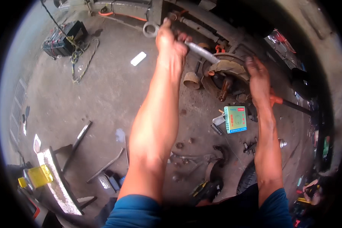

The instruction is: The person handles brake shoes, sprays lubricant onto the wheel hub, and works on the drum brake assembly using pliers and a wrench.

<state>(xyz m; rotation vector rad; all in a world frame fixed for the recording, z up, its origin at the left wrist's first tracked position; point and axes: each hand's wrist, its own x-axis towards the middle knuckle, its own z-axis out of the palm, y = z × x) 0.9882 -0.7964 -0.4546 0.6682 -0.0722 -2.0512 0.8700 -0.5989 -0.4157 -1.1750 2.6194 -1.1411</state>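
My left hand [171, 40] is wrapped around a long grey ring wrench [201, 51]. Its ring end sticks out to the left of my fist, while the shaft slants down to the right and meets the top of the wheel brake assembly [226, 78]. That assembly is rusty and round, with a curved brake shoe [230, 67] along its upper side. At its right edge my right hand [259, 78] grips the shoe; the fingertips lie on the rim and the thumb is hidden. A cup-shaped rusty part [192, 80] is left of the assembly.
Below the brake stands a green box [235, 119]. An orange-and-black bar [292, 105] juts out to the right. Loose metal parts [195, 155] lie nearer me. Left are a black battery [64, 40] with rope, a white case [138, 59], a metal bar [78, 144] and a yellow bottle [40, 176].
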